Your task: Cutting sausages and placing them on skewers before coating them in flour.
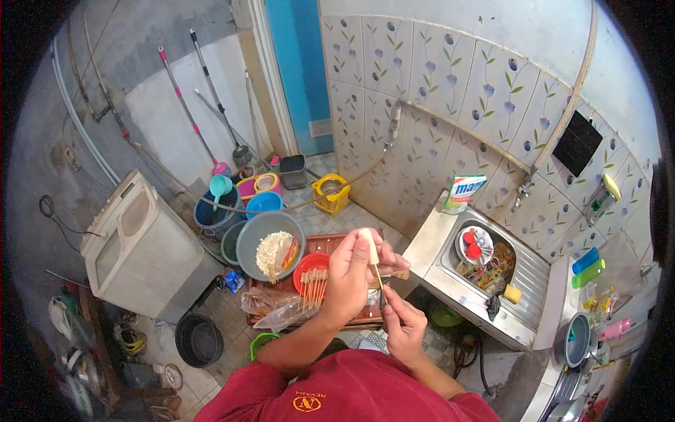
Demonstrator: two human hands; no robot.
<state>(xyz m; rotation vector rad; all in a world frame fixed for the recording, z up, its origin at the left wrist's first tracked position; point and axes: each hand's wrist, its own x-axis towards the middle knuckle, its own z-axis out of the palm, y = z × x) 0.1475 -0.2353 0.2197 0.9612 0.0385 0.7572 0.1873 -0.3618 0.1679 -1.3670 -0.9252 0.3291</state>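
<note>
My left hand [354, 264] holds a pale, elongated piece of food [370, 247] upright between thumb and fingers. Below it, my right hand [405, 322] pinches a thin wooden skewer [378, 278], whose upper end meets the bottom of the pale piece. Beside my left forearm, a red bowl [301, 262] holds several skewers [314, 287] with pale pieces on their upper ends. A large grey basin [246, 244] contains many whitish pieces [271, 250] and a printed plastic packet. Clear plastic bags [279, 312] lie near the red bowl, on a brown slatted table [321, 243].
At the right is a steel sink [532, 285] with dishes and a yellow sponge [512, 294]. A washing machine [147, 258] stands at the left, with a black tub [199, 340] near it. Buckets and a yellow container [331, 193] stand beyond the table; a hose [295, 207] hangs across.
</note>
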